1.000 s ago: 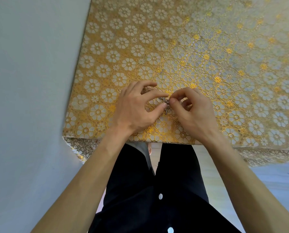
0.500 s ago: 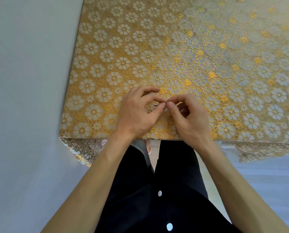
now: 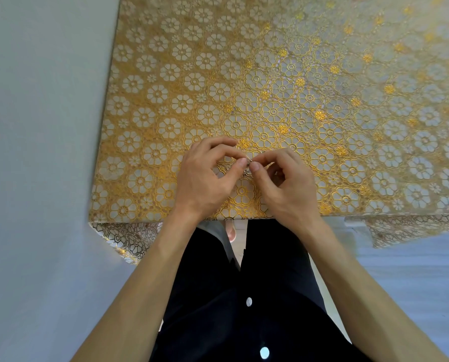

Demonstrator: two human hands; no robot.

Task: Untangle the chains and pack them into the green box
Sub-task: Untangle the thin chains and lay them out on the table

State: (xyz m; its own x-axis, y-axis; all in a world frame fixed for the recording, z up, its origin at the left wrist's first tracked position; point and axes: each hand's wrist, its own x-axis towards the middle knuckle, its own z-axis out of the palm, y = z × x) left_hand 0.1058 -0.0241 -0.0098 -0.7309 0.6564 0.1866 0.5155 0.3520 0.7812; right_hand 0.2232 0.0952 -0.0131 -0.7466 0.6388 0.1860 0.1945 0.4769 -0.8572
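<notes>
Head view: left hand, right hand pinch chains.

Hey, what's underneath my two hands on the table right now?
Under the left hand and right hand lies the gold flower-patterned tablecloth. A small silvery chain piece shows between their fingertips, pinched by both. Any more chain beneath the palms is covered.

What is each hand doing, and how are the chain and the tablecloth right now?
Left hand, thumb and forefinger pinch the chain.
Right hand, thumb and forefinger pinch the chain too.
Chain, small silvery bunch held between both hands, mostly hidden.
Tablecloth, spread flat, its edge hanging down at the front.
</notes>
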